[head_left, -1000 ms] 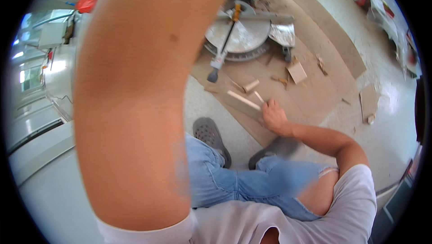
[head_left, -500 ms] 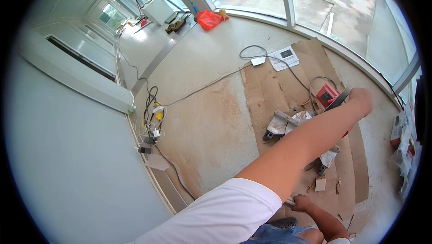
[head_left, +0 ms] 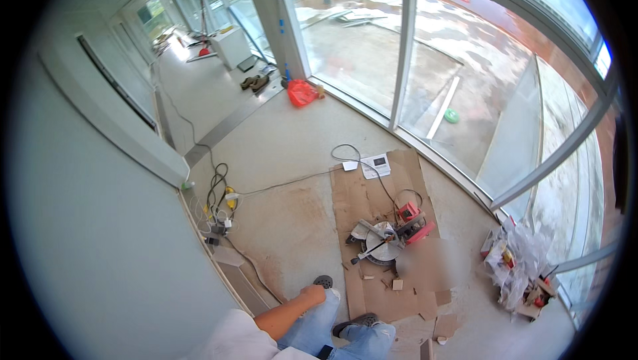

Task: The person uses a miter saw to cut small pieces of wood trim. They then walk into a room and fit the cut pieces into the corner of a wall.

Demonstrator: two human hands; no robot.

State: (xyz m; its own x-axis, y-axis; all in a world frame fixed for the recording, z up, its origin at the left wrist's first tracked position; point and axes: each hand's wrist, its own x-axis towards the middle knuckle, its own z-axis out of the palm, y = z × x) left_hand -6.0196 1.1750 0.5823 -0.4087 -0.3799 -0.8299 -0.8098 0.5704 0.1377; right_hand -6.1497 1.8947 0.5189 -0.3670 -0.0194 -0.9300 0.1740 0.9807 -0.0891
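Observation:
My left hand (head_left: 311, 296) rests by the knee of my jeans (head_left: 320, 320); its fingers are too small and tucked to make out. My right hand does not show. In front of my legs a mitre saw (head_left: 382, 248) stands on flattened cardboard (head_left: 372, 194). It has a red motor housing (head_left: 408, 211), a round silver base and a dark handle. Small wood offcuts, among them a pale square block (head_left: 397, 285), lie in front of the saw. A smeared patch hides the cardboard to the saw's right.
Plastic bags and boxes (head_left: 515, 260) are heaped at the right by the glass wall. Papers (head_left: 376, 166) lie at the cardboard's far end. A black cable (head_left: 292, 184) runs left to tangled cords and plugs (head_left: 221, 200) along the wall. A red bag (head_left: 303, 94) sits farther back.
My left hand has let go of the saw and come back to my knee. My right hand, which held a pale strip, has left view. The view has tilted up.

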